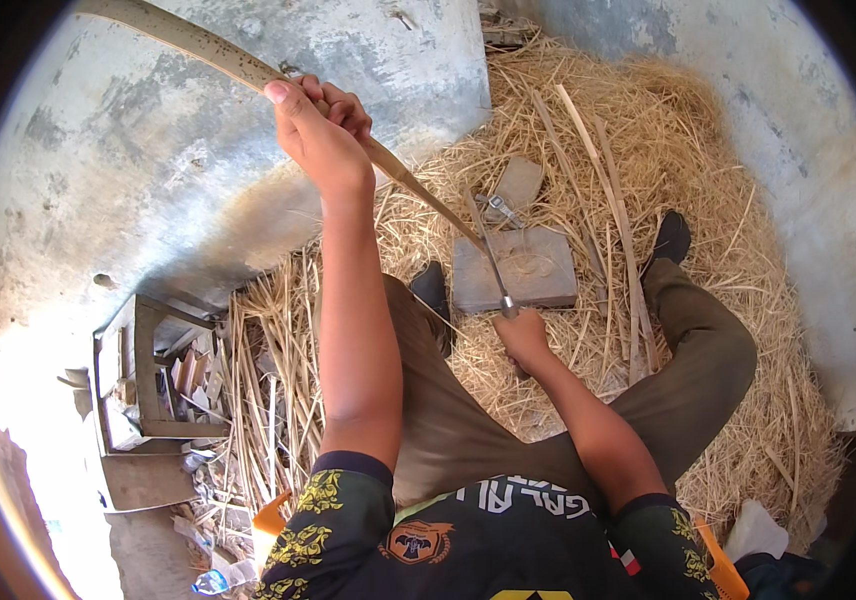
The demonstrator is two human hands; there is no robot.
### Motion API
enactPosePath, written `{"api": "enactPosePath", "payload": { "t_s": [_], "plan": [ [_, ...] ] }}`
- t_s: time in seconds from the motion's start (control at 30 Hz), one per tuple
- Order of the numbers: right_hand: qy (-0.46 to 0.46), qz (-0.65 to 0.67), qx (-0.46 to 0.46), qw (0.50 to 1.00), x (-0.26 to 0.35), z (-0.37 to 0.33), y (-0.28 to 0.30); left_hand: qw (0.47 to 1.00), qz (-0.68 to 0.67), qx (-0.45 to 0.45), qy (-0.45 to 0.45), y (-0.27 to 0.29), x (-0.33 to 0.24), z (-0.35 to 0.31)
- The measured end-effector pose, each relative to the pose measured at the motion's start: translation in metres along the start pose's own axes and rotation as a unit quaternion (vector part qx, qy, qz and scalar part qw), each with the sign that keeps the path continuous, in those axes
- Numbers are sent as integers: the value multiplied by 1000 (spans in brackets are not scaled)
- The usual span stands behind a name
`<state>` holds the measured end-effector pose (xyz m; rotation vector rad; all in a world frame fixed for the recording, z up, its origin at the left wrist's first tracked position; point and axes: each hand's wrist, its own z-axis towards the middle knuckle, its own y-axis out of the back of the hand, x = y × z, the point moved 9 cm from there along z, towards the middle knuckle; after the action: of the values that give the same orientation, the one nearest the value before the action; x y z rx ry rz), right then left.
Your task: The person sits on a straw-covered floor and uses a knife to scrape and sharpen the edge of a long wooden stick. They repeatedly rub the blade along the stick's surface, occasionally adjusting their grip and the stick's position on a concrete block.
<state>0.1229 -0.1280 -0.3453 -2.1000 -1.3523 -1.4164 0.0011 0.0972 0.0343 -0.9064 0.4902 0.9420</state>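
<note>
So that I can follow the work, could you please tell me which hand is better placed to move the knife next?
Probably the right hand: it grips the knife by its handle, near the block. The left hand holds the strip higher up, so it seems less free.

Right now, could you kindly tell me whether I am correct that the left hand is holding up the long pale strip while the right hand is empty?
Not quite: the right hand is not empty, as the head view shows it gripping a knife-like tool. The left hand is indeed holding up the long pale strip.
</note>
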Motion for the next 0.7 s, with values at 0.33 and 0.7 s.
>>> {"api": "enactPosePath", "payload": {
  "t_s": [0.33,0.7],
  "plan": [
    [29,-72,4,997,-8,8,10,986,-94,65,122,5,9,1],
    [100,-86,-33,991,-4,-1,3,987,-91,60,114,5,9,4]
  ]
}}
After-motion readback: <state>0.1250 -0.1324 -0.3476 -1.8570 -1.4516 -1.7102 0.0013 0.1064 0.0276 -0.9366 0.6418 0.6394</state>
